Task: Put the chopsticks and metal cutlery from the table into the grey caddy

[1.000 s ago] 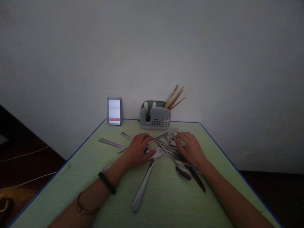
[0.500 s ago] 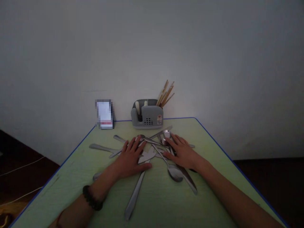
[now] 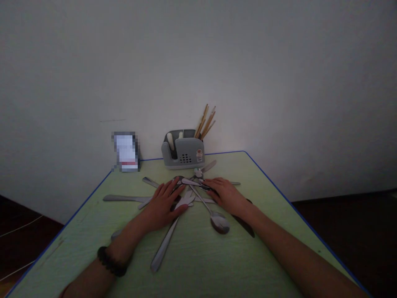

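Metal cutlery lies in a loose, crossed pile on the green table (image 3: 198, 265). My left hand (image 3: 163, 207) rests palm down on the pile's left part, its fingers stretched and thumb apart. Opposite it, my right hand (image 3: 228, 196) lies over the right part with extended fingers, partly hiding the pieces beneath. Between the hands, a spoon (image 3: 220, 223) points its bowl toward me. A long handle (image 3: 163, 250) sticks out below my left hand, and another handle (image 3: 120, 198) reaches left. A dark blade-like piece (image 3: 245, 225) shows under my right wrist.
A grey cutlery holder (image 3: 189, 153) stands at the table's back edge, with chopsticks (image 3: 206, 122) and white handles in it. Left of it, a blurred phone-like screen (image 3: 126, 151) leans against the white wall (image 3: 198, 62). A blue edge borders the table.
My right hand has moved inward over the pile, shifting pieces under it. The pieces by my left hand have turned slightly. The whole view has swung a little, so things sit further left.
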